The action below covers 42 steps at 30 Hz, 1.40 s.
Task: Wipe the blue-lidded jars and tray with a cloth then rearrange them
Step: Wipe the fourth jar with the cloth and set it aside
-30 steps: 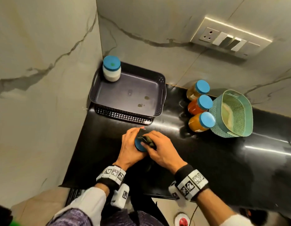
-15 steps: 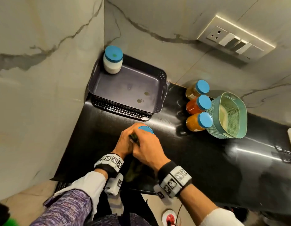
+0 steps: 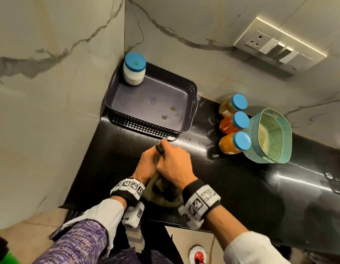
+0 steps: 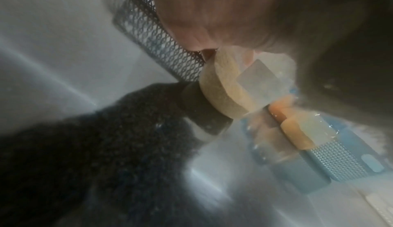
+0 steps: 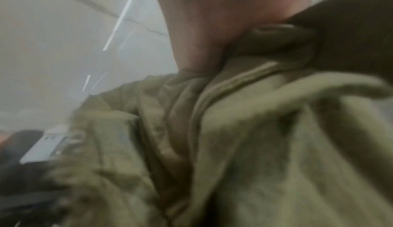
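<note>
We work on the black counter (image 3: 232, 187), just in front of the dark tray (image 3: 152, 100), where one white jar (image 3: 134, 68) stands in the far corner and three more jars (image 3: 234, 128) wait by the teal basket (image 3: 270, 136). Our left hand (image 3: 148, 164) grips the jar in hand (image 4: 221, 94); we should hold it firm. Our right hand (image 3: 174, 166) clutches the olive cloth (image 5: 234, 138), best rubbed right round the glass.

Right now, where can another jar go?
The tray floor is bare apart from the white jar in its far left corner. The counter right of the hands is open. Beside the basket three jars crowd.
</note>
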Each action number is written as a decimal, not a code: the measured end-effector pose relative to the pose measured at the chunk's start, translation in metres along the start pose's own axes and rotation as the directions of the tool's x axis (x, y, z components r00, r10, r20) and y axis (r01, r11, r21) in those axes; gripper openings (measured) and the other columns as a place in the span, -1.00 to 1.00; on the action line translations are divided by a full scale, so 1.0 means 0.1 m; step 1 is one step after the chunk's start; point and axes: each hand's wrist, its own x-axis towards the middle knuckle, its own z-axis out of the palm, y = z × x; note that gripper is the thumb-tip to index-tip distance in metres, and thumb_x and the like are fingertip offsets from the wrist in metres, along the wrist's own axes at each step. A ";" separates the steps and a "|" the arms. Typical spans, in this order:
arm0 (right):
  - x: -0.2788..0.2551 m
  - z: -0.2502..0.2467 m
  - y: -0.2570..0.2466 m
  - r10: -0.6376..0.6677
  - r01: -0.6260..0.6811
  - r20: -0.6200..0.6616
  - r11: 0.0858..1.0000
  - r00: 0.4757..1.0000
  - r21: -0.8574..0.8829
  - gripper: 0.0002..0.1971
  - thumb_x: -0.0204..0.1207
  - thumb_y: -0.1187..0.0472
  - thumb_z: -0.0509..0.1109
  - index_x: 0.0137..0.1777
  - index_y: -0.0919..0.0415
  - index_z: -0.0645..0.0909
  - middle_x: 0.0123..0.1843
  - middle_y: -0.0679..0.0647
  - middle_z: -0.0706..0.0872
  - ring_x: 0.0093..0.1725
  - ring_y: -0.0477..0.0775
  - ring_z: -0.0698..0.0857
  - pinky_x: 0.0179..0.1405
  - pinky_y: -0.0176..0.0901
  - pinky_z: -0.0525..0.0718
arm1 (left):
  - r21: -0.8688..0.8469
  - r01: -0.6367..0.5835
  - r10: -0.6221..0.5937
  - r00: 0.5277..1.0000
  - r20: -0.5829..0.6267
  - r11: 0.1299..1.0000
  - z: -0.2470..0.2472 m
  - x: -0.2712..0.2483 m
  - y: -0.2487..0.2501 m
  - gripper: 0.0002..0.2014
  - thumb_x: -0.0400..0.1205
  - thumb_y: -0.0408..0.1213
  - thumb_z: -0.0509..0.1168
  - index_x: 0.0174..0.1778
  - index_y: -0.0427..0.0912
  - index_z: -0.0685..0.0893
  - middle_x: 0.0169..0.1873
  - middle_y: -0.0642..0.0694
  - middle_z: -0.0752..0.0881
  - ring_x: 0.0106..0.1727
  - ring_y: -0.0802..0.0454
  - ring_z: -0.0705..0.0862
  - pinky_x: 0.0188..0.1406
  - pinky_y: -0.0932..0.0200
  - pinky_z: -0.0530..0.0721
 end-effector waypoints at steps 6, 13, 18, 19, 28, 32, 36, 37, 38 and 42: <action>-0.26 -0.06 0.39 0.174 -0.175 -0.055 0.984 0.983 -0.017 -0.74 0.59 0.13 0.35 0.25 0.06 0.48 -0.02 0.22 0.82 -0.01 0.47 0.78 -0.16 0.14 0.63 | 0.030 -0.089 0.089 0.996 0.000 0.996 0.04 -0.02 0.08 -0.42 0.41 -0.33 0.69 0.35 -0.13 0.73 0.23 0.03 0.80 0.25 0.06 0.81 0.31 0.02 0.76; 0.04 0.00 0.07 0.008 -0.009 0.006 1.000 1.000 0.008 -0.82 0.53 0.16 0.33 0.08 0.07 0.46 -0.08 0.20 0.79 -0.04 0.47 0.74 -0.25 0.09 0.50 | 0.039 0.078 -0.076 0.996 -0.047 0.996 0.06 -0.08 0.05 -0.74 0.61 -0.12 0.37 0.18 -0.07 0.75 0.01 0.04 0.85 0.00 0.30 0.75 0.07 0.00 0.77; -0.14 -0.12 0.40 0.159 -0.159 -0.065 0.987 0.985 -0.006 -0.78 0.58 0.18 0.35 0.18 0.07 0.46 -0.07 0.22 0.80 -0.02 0.46 0.76 -0.25 0.04 0.44 | 0.037 -0.073 0.074 0.997 -0.037 0.997 0.09 -0.05 0.09 -0.41 0.41 -0.30 0.70 0.37 -0.08 0.73 0.25 0.12 0.79 0.26 0.20 0.79 0.32 0.18 0.72; -0.26 -0.09 0.36 0.149 -0.149 -0.031 0.989 0.988 -0.024 -0.77 0.59 0.16 0.34 0.21 0.06 0.47 -0.04 0.20 0.81 -0.01 0.45 0.77 -0.23 0.03 0.42 | 0.036 -0.058 0.060 0.997 -0.042 0.998 0.11 -0.06 0.10 -0.43 0.39 -0.31 0.69 0.34 -0.06 0.73 0.23 0.12 0.80 0.24 0.16 0.80 0.32 0.13 0.74; 0.36 -0.12 0.28 0.100 -0.070 -0.115 0.967 0.988 0.244 -0.87 0.68 0.16 0.40 0.15 0.17 0.61 -0.06 0.26 0.83 -0.02 0.42 0.76 -0.22 0.00 0.44 | 0.190 0.079 -0.069 0.996 -0.059 0.979 0.07 -0.07 0.08 -0.86 0.69 -0.02 0.39 -0.03 0.03 0.78 -0.08 0.03 0.81 0.02 0.00 0.73 0.28 -0.14 0.72; 0.18 -0.44 0.66 0.262 -0.083 -0.257 0.832 0.930 0.548 -0.89 0.77 0.15 0.40 0.13 0.19 0.67 -0.05 0.02 0.81 -0.03 0.09 0.77 0.10 0.15 0.74 | -0.003 0.175 -0.173 0.974 -0.145 0.985 0.03 -0.05 0.24 -0.63 0.45 -0.14 0.61 0.18 -0.01 0.79 0.06 0.10 0.87 0.08 0.14 0.82 0.19 0.16 0.77; -0.12 -0.88 0.69 0.155 0.095 -0.319 0.757 0.935 0.646 -0.94 0.77 0.17 0.40 0.12 0.12 0.68 -0.05 -0.01 0.77 0.01 0.03 0.76 0.10 -0.01 0.77 | -0.163 0.107 -0.149 0.952 -0.269 0.981 -0.10 0.08 0.66 -0.29 0.19 -0.06 0.76 0.25 -0.11 0.71 0.08 0.03 0.83 0.07 0.29 0.77 0.11 0.39 0.71; -0.17 -0.97 0.62 0.109 0.155 -0.340 0.734 0.934 0.662 -0.94 0.76 0.22 0.42 0.15 0.14 0.70 -0.03 -0.02 0.79 0.04 0.00 0.76 0.11 -0.13 0.75 | -0.214 0.093 -0.151 0.950 -0.272 0.972 -0.11 0.13 0.82 -0.25 0.19 -0.04 0.75 0.29 -0.15 0.70 0.10 0.00 0.82 0.08 0.29 0.78 0.10 0.39 0.72; -0.22 -1.06 0.52 0.070 0.209 -0.357 0.701 0.932 0.682 -0.92 0.75 0.26 0.43 0.17 0.17 0.72 0.00 -0.01 0.81 0.08 -0.01 0.77 0.13 -0.20 0.73 | -0.271 0.061 -0.139 0.951 -0.276 0.960 -0.12 0.19 1.00 -0.25 0.22 -0.05 0.74 0.31 -0.18 0.69 0.12 -0.01 0.82 0.09 0.28 0.79 0.09 0.38 0.73; -0.40 -1.18 0.15 0.025 0.297 -0.358 0.505 0.934 0.810 -0.76 0.70 0.20 0.48 0.32 0.24 0.73 0.20 0.13 0.84 0.29 0.12 0.80 0.35 0.02 0.76 | -0.475 -0.013 -0.138 0.949 -0.282 0.880 -0.10 0.29 1.56 -0.42 0.38 -0.21 0.67 0.31 -0.28 0.72 0.10 -0.18 0.88 0.11 0.03 0.86 0.10 0.20 0.79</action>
